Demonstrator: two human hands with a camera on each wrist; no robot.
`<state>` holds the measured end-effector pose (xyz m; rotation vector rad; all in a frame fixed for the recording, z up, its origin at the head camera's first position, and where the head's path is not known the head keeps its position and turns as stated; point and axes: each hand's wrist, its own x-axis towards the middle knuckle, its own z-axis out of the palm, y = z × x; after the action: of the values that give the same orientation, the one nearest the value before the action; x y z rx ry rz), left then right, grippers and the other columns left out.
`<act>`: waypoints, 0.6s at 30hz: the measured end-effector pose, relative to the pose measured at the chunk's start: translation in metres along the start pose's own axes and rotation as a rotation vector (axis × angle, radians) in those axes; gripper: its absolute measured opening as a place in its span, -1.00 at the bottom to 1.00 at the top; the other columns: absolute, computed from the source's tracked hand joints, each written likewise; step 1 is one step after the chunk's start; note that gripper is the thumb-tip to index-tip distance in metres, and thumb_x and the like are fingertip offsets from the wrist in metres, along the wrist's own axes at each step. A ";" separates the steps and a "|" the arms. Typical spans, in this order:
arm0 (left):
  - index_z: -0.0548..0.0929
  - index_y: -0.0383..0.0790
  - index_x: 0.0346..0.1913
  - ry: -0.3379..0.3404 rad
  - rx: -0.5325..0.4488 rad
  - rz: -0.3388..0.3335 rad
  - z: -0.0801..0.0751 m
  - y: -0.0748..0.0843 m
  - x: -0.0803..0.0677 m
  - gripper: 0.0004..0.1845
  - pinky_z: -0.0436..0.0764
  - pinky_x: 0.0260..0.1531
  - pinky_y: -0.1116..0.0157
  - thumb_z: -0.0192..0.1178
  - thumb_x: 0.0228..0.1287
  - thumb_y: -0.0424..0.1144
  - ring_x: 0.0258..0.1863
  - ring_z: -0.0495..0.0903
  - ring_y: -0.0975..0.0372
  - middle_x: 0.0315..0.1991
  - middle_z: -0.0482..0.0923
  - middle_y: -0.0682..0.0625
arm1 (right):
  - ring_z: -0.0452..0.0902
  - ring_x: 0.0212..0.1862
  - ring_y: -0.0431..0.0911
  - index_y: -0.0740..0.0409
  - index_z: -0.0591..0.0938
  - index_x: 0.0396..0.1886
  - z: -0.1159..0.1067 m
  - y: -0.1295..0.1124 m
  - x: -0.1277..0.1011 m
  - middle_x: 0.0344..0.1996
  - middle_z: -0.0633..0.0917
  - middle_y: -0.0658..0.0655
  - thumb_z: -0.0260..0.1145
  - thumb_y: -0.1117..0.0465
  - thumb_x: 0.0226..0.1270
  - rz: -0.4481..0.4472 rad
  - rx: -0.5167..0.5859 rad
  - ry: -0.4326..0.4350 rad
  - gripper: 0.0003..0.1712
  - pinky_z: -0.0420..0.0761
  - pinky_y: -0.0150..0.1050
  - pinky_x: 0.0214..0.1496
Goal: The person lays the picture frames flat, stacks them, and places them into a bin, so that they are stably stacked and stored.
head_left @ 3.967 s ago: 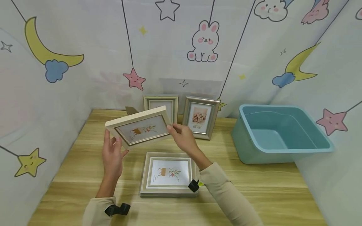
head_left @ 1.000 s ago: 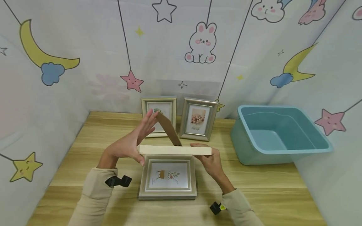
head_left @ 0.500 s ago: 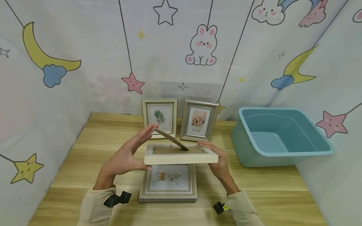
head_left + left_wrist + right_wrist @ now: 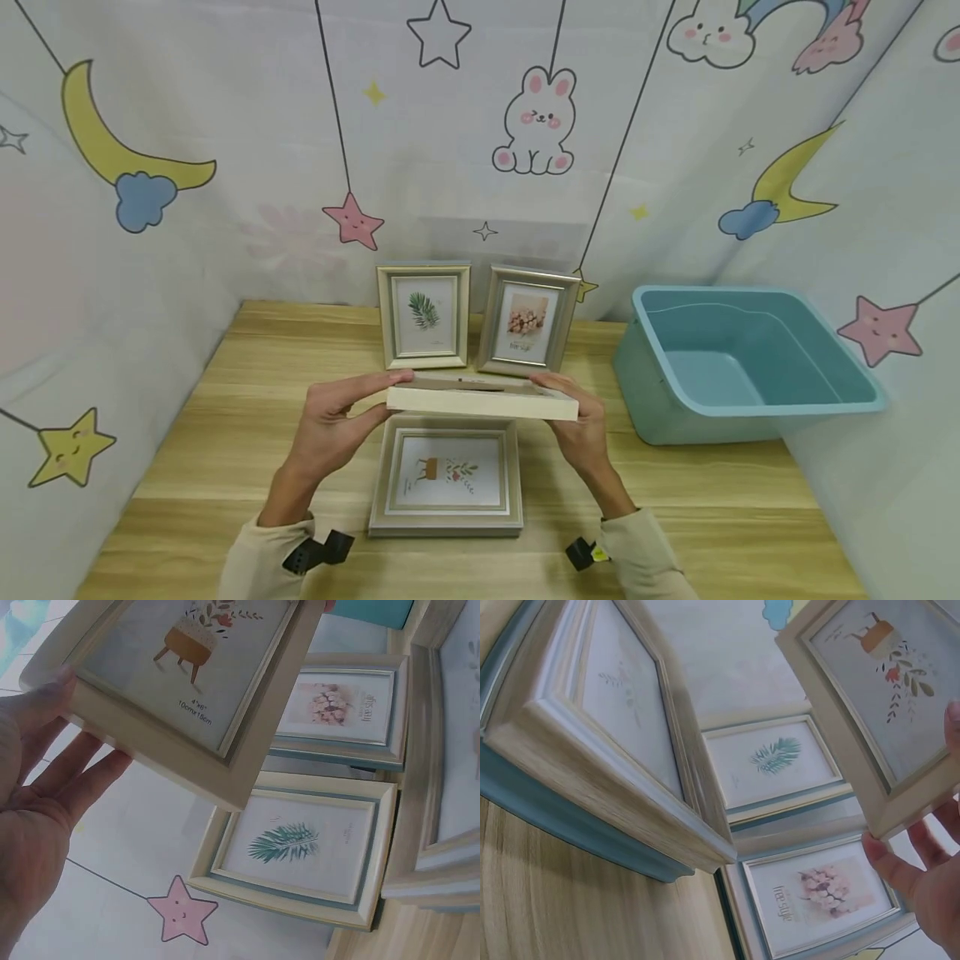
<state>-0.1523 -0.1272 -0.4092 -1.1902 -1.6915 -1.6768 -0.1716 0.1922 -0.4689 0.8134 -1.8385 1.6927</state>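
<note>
Both hands hold a cream picture frame (image 4: 483, 402) level and face down, just above a silver frame (image 4: 447, 483) that lies flat on the wooden table (image 4: 225, 433). My left hand (image 4: 352, 410) grips its left end, fingers on top and thumb beneath. At the right end, my right hand (image 4: 576, 429) grips the same way. In the left wrist view the cream frame (image 4: 187, 675) shows a potted-plant print, with my left hand (image 4: 45, 810) at its edge. The right wrist view shows the same cream frame (image 4: 885, 697) over my right hand's fingers (image 4: 922, 877), beside the flat silver frame (image 4: 607, 750).
Two silver frames stand upright at the back of the table: a leaf print (image 4: 423, 317) and a flower print (image 4: 527, 321). A blue plastic tub (image 4: 750, 400) sits at the right. Printed cloth walls close in the table on three sides.
The cardboard stand on the frame's back has gone from raised to folded flat. My left hand moved from the stand's tip to the frame's left end. The frame was turned face down earlier.
</note>
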 end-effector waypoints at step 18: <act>0.66 -0.64 -0.04 0.144 0.080 -0.257 0.004 -0.008 -0.013 -0.63 0.69 -0.09 0.44 0.29 0.01 -0.77 -0.05 0.71 0.44 0.02 0.70 0.24 | 0.37 0.37 -0.22 0.12 -0.05 0.62 0.002 0.003 -0.015 0.22 0.42 0.46 0.19 0.63 0.31 -0.093 -0.268 -0.025 0.01 0.69 -0.39 -0.01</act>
<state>-0.1517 -0.1257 -0.4245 -0.8222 -1.8632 -1.7766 -0.1629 0.1913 -0.4816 0.7952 -1.9588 1.3484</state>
